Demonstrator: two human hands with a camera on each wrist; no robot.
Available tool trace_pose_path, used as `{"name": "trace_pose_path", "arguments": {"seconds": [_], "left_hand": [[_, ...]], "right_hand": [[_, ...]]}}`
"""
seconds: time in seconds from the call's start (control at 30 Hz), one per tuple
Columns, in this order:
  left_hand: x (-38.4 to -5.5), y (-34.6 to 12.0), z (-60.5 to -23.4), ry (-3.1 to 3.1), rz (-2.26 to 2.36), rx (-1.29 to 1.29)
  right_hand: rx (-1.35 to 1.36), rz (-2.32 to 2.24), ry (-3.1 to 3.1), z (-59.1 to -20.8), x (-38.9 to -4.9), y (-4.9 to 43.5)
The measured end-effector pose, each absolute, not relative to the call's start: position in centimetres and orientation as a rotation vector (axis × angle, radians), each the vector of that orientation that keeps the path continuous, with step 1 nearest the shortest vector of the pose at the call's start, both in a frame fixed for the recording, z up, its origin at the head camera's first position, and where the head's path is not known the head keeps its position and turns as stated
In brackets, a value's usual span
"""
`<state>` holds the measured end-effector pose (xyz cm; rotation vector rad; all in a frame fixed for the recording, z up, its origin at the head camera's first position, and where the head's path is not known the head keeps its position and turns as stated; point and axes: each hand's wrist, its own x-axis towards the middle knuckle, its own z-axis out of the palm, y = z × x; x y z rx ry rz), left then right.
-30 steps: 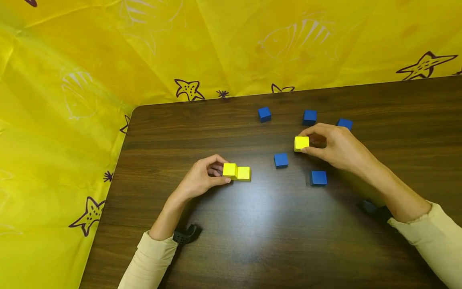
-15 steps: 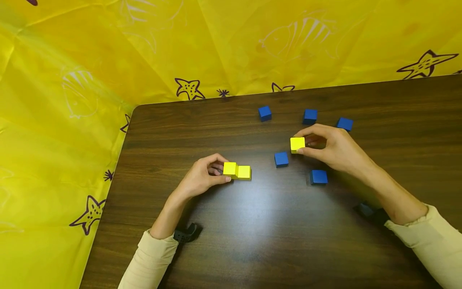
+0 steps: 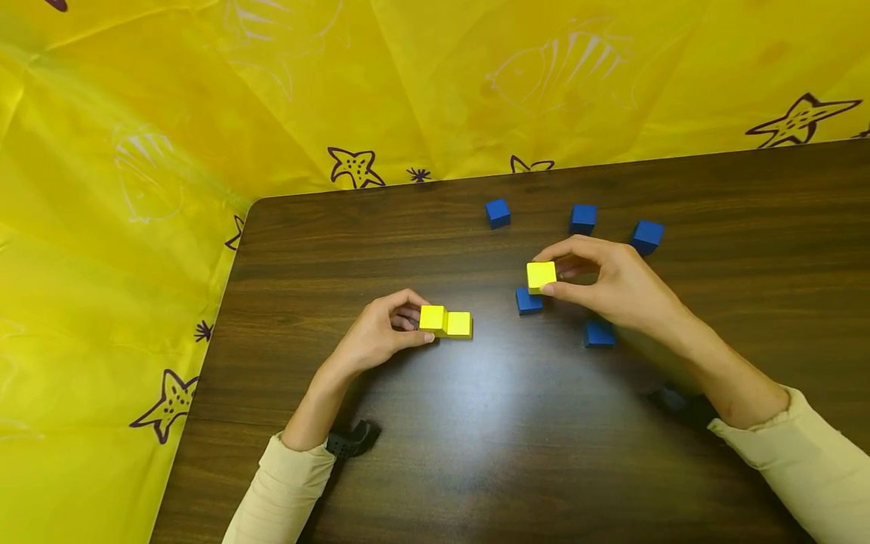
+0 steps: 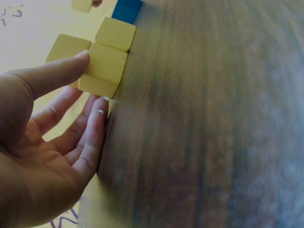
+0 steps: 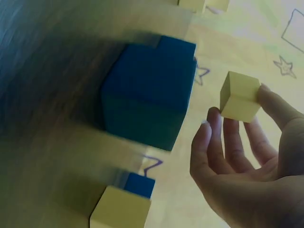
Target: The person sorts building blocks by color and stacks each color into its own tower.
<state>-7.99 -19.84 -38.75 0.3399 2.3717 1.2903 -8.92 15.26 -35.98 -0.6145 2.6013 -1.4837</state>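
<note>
My left hand (image 3: 374,336) holds a yellow cube (image 3: 432,319) between thumb and fingers. The left wrist view shows this upper yellow cube (image 4: 69,48) resting on a lower yellow cube (image 4: 102,71), with another yellow cube (image 4: 116,34) beside the lower one; the thumb lies across the stack. My right hand (image 3: 621,287) pinches a single yellow cube (image 3: 541,277) in the air, and in the head view it overlaps a blue cube (image 3: 529,302). The right wrist view has this held yellow cube (image 5: 240,97) between thumb and fingertips.
More blue cubes stand on the dark wooden table (image 3: 306,249): one at the back (image 3: 498,214), others near the right hand. In the right wrist view a large-looking blue cube (image 5: 145,92) and a yellow cube (image 5: 121,209) stand below the hand. A yellow sheet (image 3: 442,83) borders the table.
The right hand has moved left with its yellow cube, from beside the nearest blue cube to over its back edge in the head view. The left hand has stayed in place.
</note>
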Motion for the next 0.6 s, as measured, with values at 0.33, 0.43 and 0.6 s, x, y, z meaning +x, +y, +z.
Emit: {"name": "trace_pose_path", "arguments": {"seconds": [0.33, 0.43, 0.6], "left_hand": [[-8.0, -19.9, -38.9, 2.362, 1.308, 0.338], [-8.0, -19.9, -38.9, 2.364, 1.307, 0.339], [-8.0, -19.9, -38.8, 2.365, 1.303, 0.335]], "right_hand": [[-0.68, -1.583, 2.585, -36.0, -8.3, 13.7], [-0.681, -1.583, 2.594, -36.0, -8.1, 13.2], [-0.687, -1.549, 2.599, -36.1, -7.8, 12.2]]}}
